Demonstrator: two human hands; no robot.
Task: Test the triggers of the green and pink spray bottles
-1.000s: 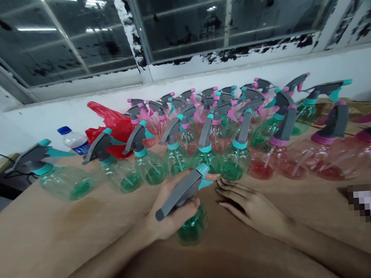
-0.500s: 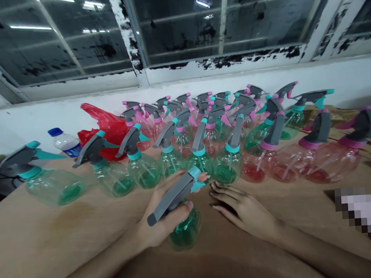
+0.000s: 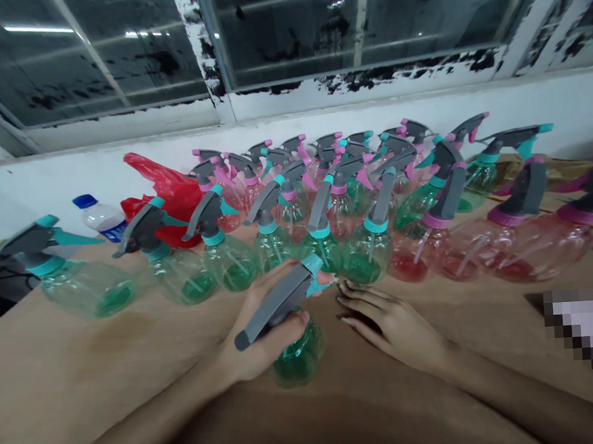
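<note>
A green see-through spray bottle (image 3: pixel 299 359) with a grey and teal trigger head stands at the front of the table. My left hand (image 3: pixel 263 328) is closed around its neck below the head, with the index finger by the teal trigger. To the right, my right hand (image 3: pixel 385 317) rests on the tabletop, holding nothing, its fingers stretched out toward the bottles. Just beyond both hands runs a front row of green spray bottles (image 3: pixel 236 269) with teal collars and red spray bottles (image 3: pixel 412 262) with pink collars.
Behind the front row crowd several more spray bottles (image 3: pixel 343 209). A red plastic bag (image 3: pixel 166 190) and a blue-capped water bottle (image 3: pixel 100 217) are at the back left. A blurred-out pale object (image 3: pixel 587 325) lies at the right of the wooden table (image 3: pixel 76 396), below a window (image 3: pixel 285 42).
The camera view has tilted down slightly, so the background sits higher in the picture. Both hands stay nearly where they were, the left still gripping the spray bottle.
</note>
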